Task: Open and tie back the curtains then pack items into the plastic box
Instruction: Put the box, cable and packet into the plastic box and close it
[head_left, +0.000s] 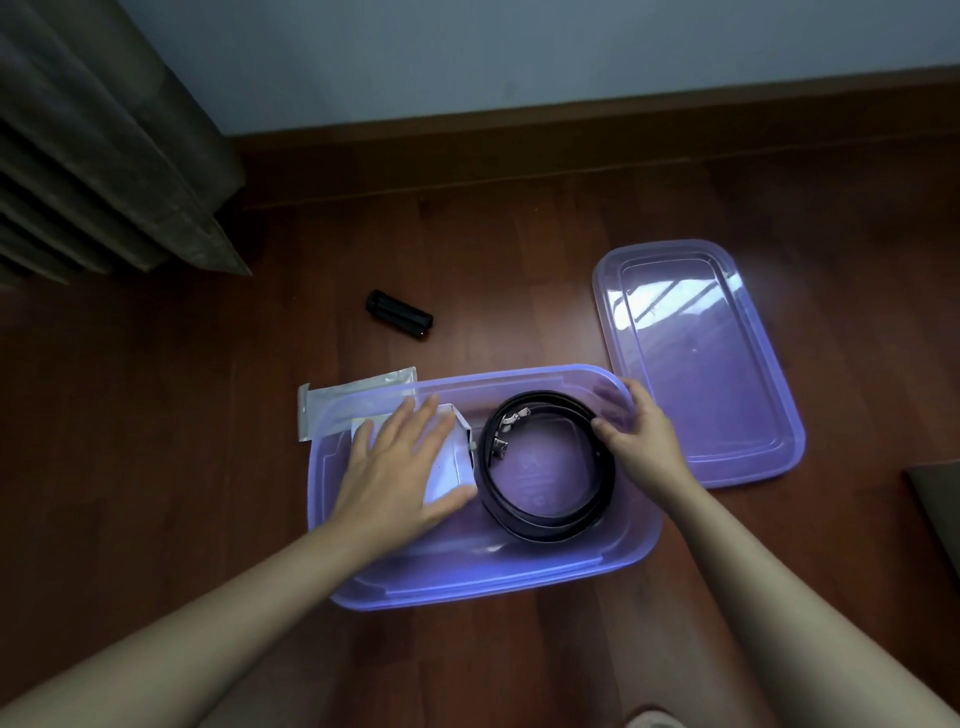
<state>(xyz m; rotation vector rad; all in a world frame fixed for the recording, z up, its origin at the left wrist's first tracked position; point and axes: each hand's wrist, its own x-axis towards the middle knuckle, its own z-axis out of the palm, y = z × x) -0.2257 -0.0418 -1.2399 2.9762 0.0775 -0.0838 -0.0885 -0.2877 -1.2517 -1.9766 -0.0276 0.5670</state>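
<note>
At the far left the curtain hangs in grey-brown folds down to the wooden floor. Next comes a flat silver packet, lying on the floor against the left end of the plastic box, partly seen through its wall. A short black cylinder lies on the boards beyond the box, its long axis slanting from upper left to lower right.

The box is translucent purple, open-topped, with rounded corners, and sits on the floor straight in front of me, its long axis running left to right with the right end slightly farther away. My left hand lies flat with fingers spread, pressing on a white box in the left half. In the right half a black belt lies coiled flat, its metal buckle at the upper left of the loop. My right hand pinches the coil's right edge between thumb and fingers, near the box's far right corner.

The matching purple lid lies on the floor to the right, long axis pointing away from me, just beside the box.
</note>
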